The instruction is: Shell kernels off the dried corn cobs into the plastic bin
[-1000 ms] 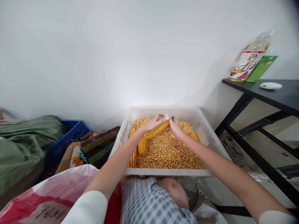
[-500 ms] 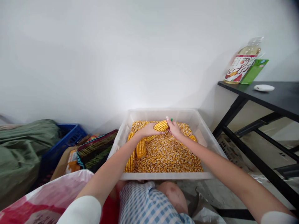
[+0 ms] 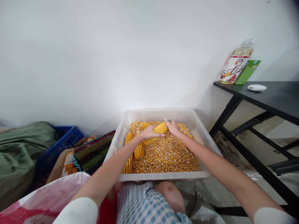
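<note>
My left hand [image 3: 149, 133] is closed round a yellow corn cob [image 3: 160, 128], held tilted over the bin. At the cob's upper right end, my right hand [image 3: 173, 128] has its fingers curled, with the thumb pointing up. A small green thing [image 3: 169, 120] shows at those fingers; most of it is hidden. Below both hands, loose corn kernels [image 3: 168, 157] fill a whitish plastic bin [image 3: 163, 176]. Several more cobs lie at the bin's left side, among them one cob [image 3: 139, 150] below my left wrist. Another cob [image 3: 151, 140] lies just under my left hand.
A black table [image 3: 280, 96] on the right bears a bottle [image 3: 235, 65], a green packet [image 3: 248, 72] and a white oval object [image 3: 257, 88]. To the left are a mesh bag [image 3: 93, 155], a blue crate [image 3: 70, 133] and a green cloth [image 3: 25, 149]. A white wall stands behind.
The whole view has shifted slightly. My hands stay together at the cob, which has tilted more steeply and sits slightly lower. Both hands keep their grip.
</note>
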A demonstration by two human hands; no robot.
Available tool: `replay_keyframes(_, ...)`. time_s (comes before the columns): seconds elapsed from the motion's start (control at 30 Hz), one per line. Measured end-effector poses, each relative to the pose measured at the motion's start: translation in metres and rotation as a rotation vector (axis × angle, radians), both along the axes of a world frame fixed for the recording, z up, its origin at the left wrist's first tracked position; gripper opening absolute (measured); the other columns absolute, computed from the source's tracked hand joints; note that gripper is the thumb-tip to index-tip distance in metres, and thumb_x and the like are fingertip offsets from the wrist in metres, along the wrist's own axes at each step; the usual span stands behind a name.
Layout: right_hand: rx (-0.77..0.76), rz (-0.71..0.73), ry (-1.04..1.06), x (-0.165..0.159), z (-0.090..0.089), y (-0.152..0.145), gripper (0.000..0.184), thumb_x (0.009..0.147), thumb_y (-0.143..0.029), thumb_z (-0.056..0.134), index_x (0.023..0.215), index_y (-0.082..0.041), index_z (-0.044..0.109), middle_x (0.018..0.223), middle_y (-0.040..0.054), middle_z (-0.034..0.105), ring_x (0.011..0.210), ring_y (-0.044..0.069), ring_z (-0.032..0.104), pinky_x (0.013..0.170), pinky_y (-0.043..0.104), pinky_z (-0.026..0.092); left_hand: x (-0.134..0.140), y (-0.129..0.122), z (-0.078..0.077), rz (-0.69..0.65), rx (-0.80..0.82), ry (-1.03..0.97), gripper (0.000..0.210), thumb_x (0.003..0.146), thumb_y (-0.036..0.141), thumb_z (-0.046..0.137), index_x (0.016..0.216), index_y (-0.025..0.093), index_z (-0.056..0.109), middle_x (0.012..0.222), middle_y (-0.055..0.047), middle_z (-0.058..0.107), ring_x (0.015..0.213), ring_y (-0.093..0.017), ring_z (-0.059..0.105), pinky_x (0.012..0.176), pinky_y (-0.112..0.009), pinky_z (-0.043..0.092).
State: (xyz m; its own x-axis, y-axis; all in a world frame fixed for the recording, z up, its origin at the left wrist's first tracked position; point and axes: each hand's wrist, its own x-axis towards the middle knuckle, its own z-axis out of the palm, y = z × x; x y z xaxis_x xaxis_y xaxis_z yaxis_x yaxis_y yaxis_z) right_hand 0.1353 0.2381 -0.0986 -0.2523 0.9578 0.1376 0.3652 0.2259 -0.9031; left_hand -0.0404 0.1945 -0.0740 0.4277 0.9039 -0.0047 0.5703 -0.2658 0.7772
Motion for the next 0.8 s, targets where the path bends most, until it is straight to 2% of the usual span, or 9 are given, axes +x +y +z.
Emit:
replay_keyframes(0.1,-0.038,0.053,0.002,0.002,-0.003,0.004,0.05,0.079,-0.064,0.032,0.057,-0.02,0.041,0.043,-0.0047,0.034,0.037,0.009,0.035,0.037,0.021,0.028,0.001,-0.001,0.0,0.0,-0.059,-0.013,0.045,0.062,0.046,0.062,0.093,0.013,0.063,0.084,-0.003,0.066,0.075,-0.02,0.06,0.068,-0.027,0.046)
replay_keyframes(0.23,-0.105,0.096,0.055,0.0,-0.006,0.005,0.049,0.078,-0.065,0.033,0.061,-0.02,0.042,0.045,-0.0048,0.036,0.036,0.009,0.036,0.035,0.021,0.029,-0.001,-0.002,0.0,-0.017,-0.109,-0.03,0.045,0.062,0.048,0.063,0.09,0.013,0.063,0.08,-0.004,0.065,0.071,-0.019,0.059,0.065,-0.027,0.046)
replay_keyframes(0.37,-0.124,0.091,0.077,0.0,-0.007,0.004,0.049,0.077,-0.066,0.034,0.064,-0.02,0.044,0.047,-0.0037,0.04,0.036,0.009,0.038,0.033,0.02,0.029,-0.003,0.0,-0.003,-0.018,-0.121,-0.031,0.047,0.062,0.049,0.063,0.092,0.013,0.063,0.083,-0.004,0.065,0.073,-0.019,0.059,0.068,-0.027,0.046)
replay_keyframes(0.53,-0.134,0.092,0.099,-0.002,0.0,-0.003,0.047,0.078,-0.063,0.037,0.06,-0.019,0.044,0.042,-0.0049,0.036,0.033,0.008,0.033,0.03,0.019,0.026,-0.004,0.001,-0.007,-0.008,-0.136,-0.038,0.051,0.061,0.05,0.064,0.096,0.012,0.063,0.088,-0.005,0.065,0.078,-0.021,0.06,0.072,-0.029,0.046)
replay_keyframes(0.67,-0.28,0.052,0.2,-0.006,0.004,-0.002,0.048,0.082,-0.06,0.031,0.058,-0.02,0.042,0.034,-0.0074,0.029,0.028,0.008,0.027,0.031,0.021,0.03,0.001,0.002,-0.009,0.013,-0.145,-0.101,0.055,0.064,0.051,0.062,0.103,0.012,0.062,0.096,-0.007,0.065,0.086,-0.022,0.06,0.078,-0.029,0.045)
replay_keyframes(0.73,-0.329,0.04,0.241,-0.005,0.004,0.002,0.048,0.082,-0.06,0.03,0.06,-0.02,0.042,0.033,-0.0073,0.031,0.028,0.008,0.029,0.032,0.021,0.032,0.004,0.003,-0.009,0.042,-0.124,-0.123,0.058,0.064,0.051,0.061,0.106,0.011,0.061,0.099,-0.008,0.065,0.09,-0.022,0.059,0.081,-0.03,0.045)
replay_keyframes(0.8,-0.329,0.01,0.256,-0.001,0.004,0.008,0.046,0.082,-0.06,0.032,0.066,-0.019,0.046,0.037,-0.0061,0.04,0.029,0.008,0.036,0.033,0.02,0.033,0.005,0.005,-0.01,0.074,-0.094,-0.123,0.061,0.063,0.051,0.062,0.109,0.011,0.059,0.101,-0.008,0.065,0.093,-0.023,0.059,0.084,-0.032,0.044)
